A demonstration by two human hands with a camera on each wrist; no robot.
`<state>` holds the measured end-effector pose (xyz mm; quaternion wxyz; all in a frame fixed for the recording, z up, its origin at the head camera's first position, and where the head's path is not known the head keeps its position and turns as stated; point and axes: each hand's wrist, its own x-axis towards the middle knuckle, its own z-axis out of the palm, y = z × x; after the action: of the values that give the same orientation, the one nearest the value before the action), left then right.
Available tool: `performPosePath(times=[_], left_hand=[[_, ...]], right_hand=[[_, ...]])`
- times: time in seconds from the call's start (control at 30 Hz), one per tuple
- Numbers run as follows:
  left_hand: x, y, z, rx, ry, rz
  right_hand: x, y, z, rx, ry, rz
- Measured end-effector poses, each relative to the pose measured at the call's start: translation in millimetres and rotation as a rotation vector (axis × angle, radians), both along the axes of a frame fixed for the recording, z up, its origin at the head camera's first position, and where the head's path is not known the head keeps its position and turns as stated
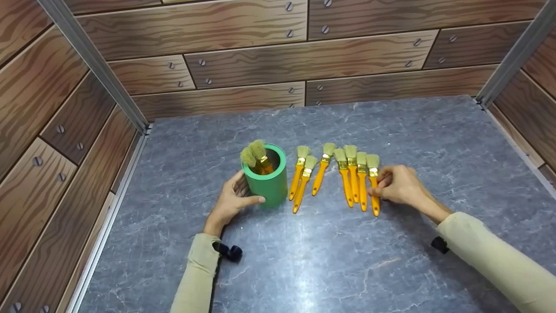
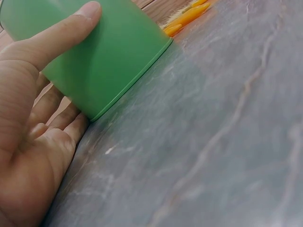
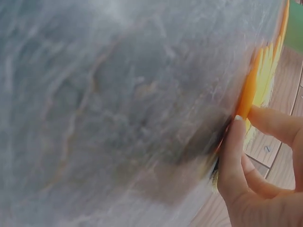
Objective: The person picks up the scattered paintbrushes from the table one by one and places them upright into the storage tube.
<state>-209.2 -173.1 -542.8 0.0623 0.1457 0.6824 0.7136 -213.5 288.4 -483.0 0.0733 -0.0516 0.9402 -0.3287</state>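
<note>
The head view looks forward and down from above and behind both grips, far enough back to take in the left hand (image 1: 232, 201), the right hand (image 1: 400, 186), the table (image 1: 339, 252) and the wall (image 1: 252, 71) beyond. The left wrist view sits close behind its grip, tilted, facing the can (image 2: 116, 61). The right wrist view, likewise near and tilted, faces its grip on a brush (image 3: 248, 92). The head view shares each grip with that hand's wrist view; both wrist views share the table and part of the can.
</note>
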Motion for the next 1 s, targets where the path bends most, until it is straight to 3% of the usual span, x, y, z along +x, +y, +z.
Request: performPosePath(times=[0.17,0.5,0.73,1.0], left_hand=[[0.7,-0.5,-0.8,-0.001,-0.003,0.000],[0.1,-0.4,-0.5,0.001,0.010,-0.015],[-0.1,-0.3,0.0,0.009,0.009,-0.012],[-1.0,0.3,-0.5,0.018,0.007,-0.018]], right_hand=[[-3.7,0.5,1.2,-0.015,-0.109,-0.044],[-8.2,4.1,3.1,-0.064,-0.211,-0.060],[-10.1,4.7,27.9,-0.158,-0.219,-0.062],[-2.9,-2.8,61.1,-0.216,-0.157,0.047]])
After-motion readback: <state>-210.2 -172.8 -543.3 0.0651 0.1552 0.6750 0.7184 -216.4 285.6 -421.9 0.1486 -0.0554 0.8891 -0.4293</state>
